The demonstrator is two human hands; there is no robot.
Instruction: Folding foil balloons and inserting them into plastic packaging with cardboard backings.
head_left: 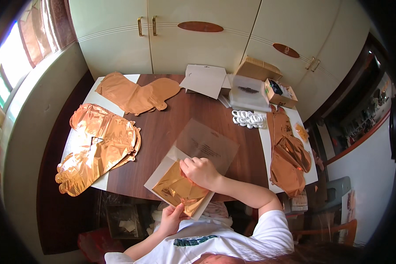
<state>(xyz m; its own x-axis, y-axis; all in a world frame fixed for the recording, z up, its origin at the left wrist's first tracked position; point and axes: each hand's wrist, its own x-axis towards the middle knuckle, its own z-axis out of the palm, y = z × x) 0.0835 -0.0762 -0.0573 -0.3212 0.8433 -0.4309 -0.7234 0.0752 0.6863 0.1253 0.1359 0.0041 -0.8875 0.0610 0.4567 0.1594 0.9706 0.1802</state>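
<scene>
A folded gold foil balloon (174, 187) lies on a white card (154, 177) at the table's near edge. Under or around the card is a clear plastic bag (207, 138) with dark print; its far part lies flat on the wood, and I cannot tell whether the card is inside it. My left hand (170, 221) pinches the foil's near edge, thumb on top. Across the foil's far right side, my right hand (201, 174) is closed with its fingers curled onto the foil. What its fingertips grip is partly hidden.
Flat copper-coloured foil balloons lie at left (101, 147), far left (136, 93) and right (289, 154). White rings (249, 119) sit near a stack of clear bags (249, 97), white cards (204, 80) and a small box (280, 94). Cabinets (198, 48) stand behind the table (163, 132).
</scene>
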